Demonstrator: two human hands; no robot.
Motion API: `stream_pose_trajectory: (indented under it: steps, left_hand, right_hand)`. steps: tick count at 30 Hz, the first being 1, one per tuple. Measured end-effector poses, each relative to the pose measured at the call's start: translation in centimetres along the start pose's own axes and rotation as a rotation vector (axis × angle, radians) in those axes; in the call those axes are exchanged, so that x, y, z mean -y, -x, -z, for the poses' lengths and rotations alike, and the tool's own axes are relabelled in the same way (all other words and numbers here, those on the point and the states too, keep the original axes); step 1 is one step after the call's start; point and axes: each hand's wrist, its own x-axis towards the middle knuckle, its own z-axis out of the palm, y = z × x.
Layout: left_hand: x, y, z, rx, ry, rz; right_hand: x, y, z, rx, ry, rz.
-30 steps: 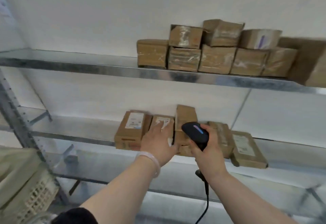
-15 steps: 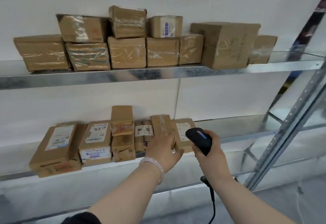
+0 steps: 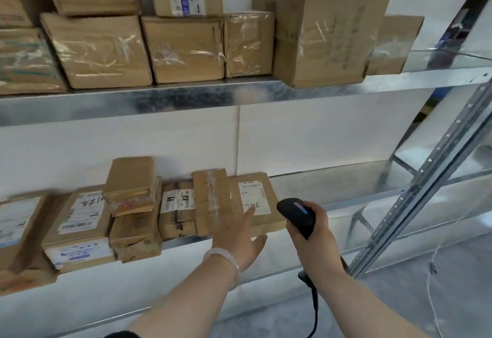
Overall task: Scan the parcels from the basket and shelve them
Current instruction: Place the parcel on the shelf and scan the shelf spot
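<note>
Fingers point(image 3: 247, 214) of left hand point(image 3: 237, 234) lay straight, spread, touching flat brown cardboard parcel with white label point(image 3: 259, 220), rightmost on lower galvanised shelf point(image 3: 327, 186). Parcel looked light, stiff: grip by long edges. Right hand point(image 3: 312, 231) clamped round black handheld scanner point(image 3: 296, 215).

A parcel storeroom: taped cardboard parcels point(image 3: 183, 47) bearing printed shipping labels point(image 3: 254, 198) crowd two tiers of galvanised steel shelves point(image 3: 186, 101) against a plain white wall point(image 3: 319, 138), while a corded barcode scanner point(image 3: 298, 216) is held before the lower row.
</note>
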Motion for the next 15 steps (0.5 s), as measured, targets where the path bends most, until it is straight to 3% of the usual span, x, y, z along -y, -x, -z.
stream_pose_trajectory:
  steps: [11, 15]
  left_hand:
    - [-2.9, -7.1, -6.3, -0.045, -0.055, 0.417]
    - [-4.2, -7.8, -8.3, -0.042, -0.165, 0.462]
  right_hand:
    - [-4.7, -12.1, 2.5, 0.292, 0.063, 0.042]
    - [-5.4, -14.8, 2.9, 0.348, 0.081, 0.063]
